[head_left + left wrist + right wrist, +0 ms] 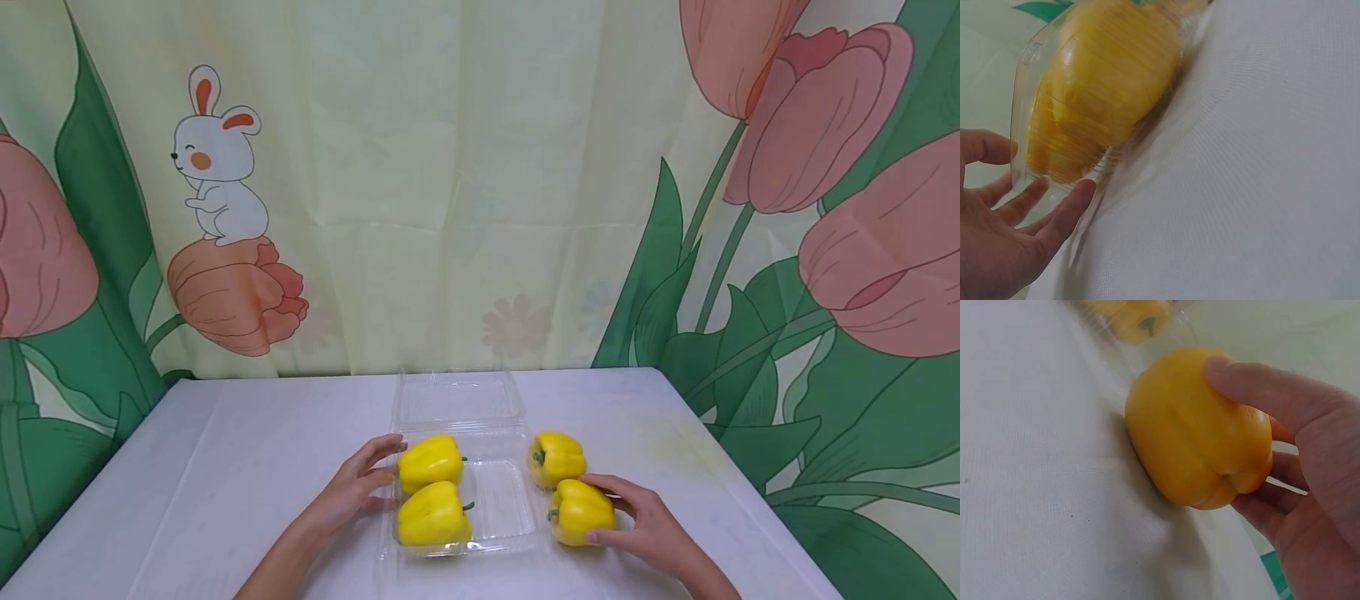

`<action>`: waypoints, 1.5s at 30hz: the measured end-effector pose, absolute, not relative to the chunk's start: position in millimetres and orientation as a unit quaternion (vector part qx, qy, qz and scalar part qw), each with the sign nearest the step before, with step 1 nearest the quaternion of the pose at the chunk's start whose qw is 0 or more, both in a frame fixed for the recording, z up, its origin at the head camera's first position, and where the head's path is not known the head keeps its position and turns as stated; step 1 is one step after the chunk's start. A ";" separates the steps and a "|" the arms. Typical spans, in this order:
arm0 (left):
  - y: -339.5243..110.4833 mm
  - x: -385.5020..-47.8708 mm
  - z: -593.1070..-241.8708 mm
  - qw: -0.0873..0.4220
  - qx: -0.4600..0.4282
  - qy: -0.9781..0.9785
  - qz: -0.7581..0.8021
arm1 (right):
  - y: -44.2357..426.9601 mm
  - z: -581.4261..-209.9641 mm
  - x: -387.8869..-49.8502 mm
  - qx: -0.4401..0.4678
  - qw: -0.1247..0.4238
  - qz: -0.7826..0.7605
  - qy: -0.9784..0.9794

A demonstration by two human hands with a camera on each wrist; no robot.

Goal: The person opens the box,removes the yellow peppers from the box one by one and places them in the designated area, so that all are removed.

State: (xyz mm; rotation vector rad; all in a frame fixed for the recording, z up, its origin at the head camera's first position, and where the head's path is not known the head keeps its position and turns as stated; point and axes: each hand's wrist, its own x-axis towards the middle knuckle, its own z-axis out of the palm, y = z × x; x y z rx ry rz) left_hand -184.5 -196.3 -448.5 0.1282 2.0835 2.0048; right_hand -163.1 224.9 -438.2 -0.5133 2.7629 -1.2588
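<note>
A clear plastic clamshell box lies with its lid folded back on the white table. Two yellow bell peppers, a rear one and a front one, sit in its left half, stems pointing right. At the box's left wall is my left hand, fingers spread, fingertips at the rim. My right hand grips another yellow bell pepper at the box's right side, thumb on one side and fingers on the other. Behind it sits one more yellow bell pepper, by the box's right edge.
The table has a white cloth and ends at its back against a curtain printed with tulips and a rabbit. The open lid reaches close to the table's back edge.
</note>
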 end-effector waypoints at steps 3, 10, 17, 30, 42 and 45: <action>-196.1 -184.4 -448.4 0.123 0.042 0.715 0.687 | 224.4 -438.0 -163.2 -0.166 0.028 -0.409 0.897; -195.4 -184.7 -448.1 0.121 0.038 0.716 0.687 | 224.9 -440.6 -162.9 -0.186 -0.001 -0.406 0.895; -195.2 -185.2 -447.9 0.121 0.032 0.716 0.686 | 224.7 -439.1 -164.0 -0.177 -0.023 -0.374 0.910; -194.1 -184.8 -447.1 0.121 0.025 0.719 0.684 | 226.4 -438.3 -165.2 -0.186 -0.026 -0.374 0.908; -194.7 -184.2 -448.2 0.124 0.021 0.720 0.683 | 226.0 -431.5 -161.6 -0.202 -0.049 -0.384 0.900; -194.5 -184.7 -448.1 0.124 0.019 0.721 0.681 | 225.1 -428.2 -161.3 -0.200 -0.055 -0.382 0.901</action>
